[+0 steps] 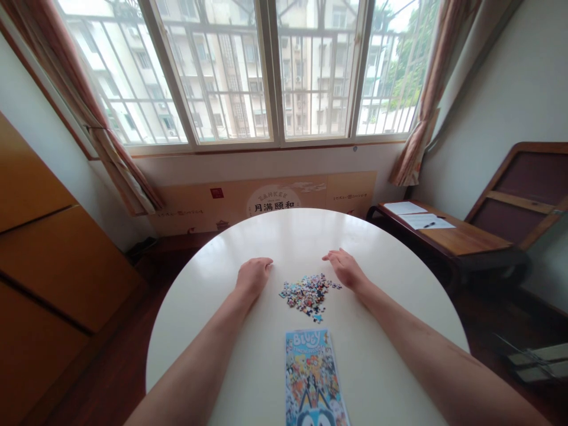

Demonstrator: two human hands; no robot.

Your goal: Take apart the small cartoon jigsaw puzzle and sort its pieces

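A loose pile of small colourful jigsaw puzzle pieces [306, 294] lies on the white round table [190, 313]. Just left of the pile, my left hand [255, 275] rests on the tabletop, loosely bent, its fingertips pointing right and partly hidden. On the other side, my right hand [344, 267] lies by the pile's right edge with its fingers stretched out to the left. Neither hand shows anything in its grasp. Nearer to me is a blue Bluey puzzle picture [313, 378] covered with cartoon dogs, cut off by the bottom of the view.
A printed cardboard panel [190, 207] stands behind the table, under a barred window [231, 77]. To the right, a wooden side table [479, 236] holds papers [403, 208] and a pen [429, 225]. Wooden cabinets [57, 254] stand at left.
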